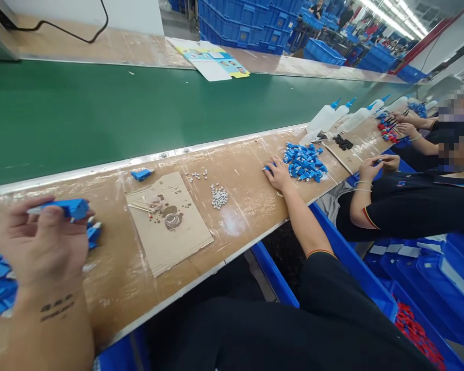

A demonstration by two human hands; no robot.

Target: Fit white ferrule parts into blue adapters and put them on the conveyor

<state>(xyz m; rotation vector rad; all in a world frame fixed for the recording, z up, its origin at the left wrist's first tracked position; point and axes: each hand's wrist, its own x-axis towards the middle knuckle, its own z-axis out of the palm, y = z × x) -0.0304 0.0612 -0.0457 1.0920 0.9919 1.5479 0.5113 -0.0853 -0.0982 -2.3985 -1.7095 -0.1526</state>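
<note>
A factory assembly floor

This looks like an assembly workshop in a factory. A long bench with a glossy brown top (251, 165) runs off to the right, and along its far edge lies a broad, flat green strip like a conveyor belt (139, 113). People in dark short-sleeved tops with striped cuffs (413, 203) work in a row at the near edge. Loose parts lie in bulk on the bench, such as a heap of small blue plastic pieces (305, 164); translucent white bottles with blue nozzles (321, 119) line the far edge. Blue plastic crates (242, 23) are stacked beyond the belt, and under the near edge another blue crate holds red pieces (415, 324). Long bright strip lights (392, 18) hang over more workers in the distance.
</note>
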